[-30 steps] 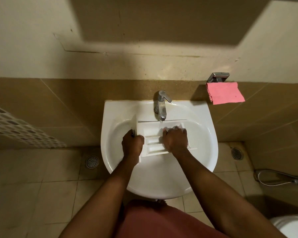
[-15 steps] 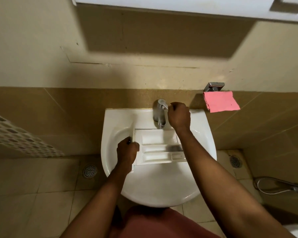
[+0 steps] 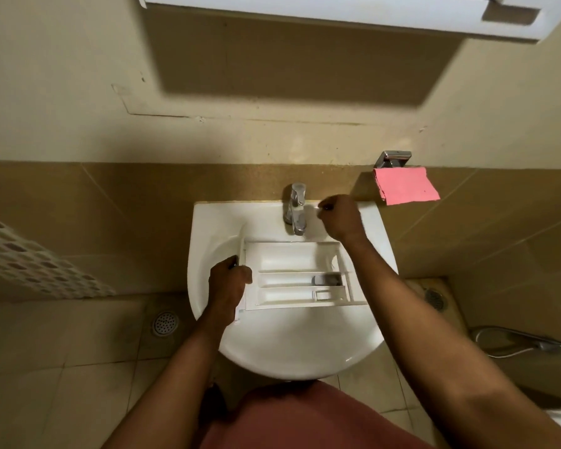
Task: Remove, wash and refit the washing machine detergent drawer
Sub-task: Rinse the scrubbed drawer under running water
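The detergent drawer [image 3: 292, 273] lies in the sink [image 3: 292, 345], just nearer than the tap [image 3: 295, 212], with a cloth [image 3: 405, 186] far right and a floor drain [image 3: 165, 323] left.

Dim, warm light falls from overhead; the cabinet [image 3: 337, 11] shadows the wall [image 3: 272, 59] far above the fingers of the right hand [image 3: 340, 218]. The detergent drawer [image 3: 289, 257] gleams palely beside the fingers of the left hand [image 3: 229, 283]; frame edges bow and soften.
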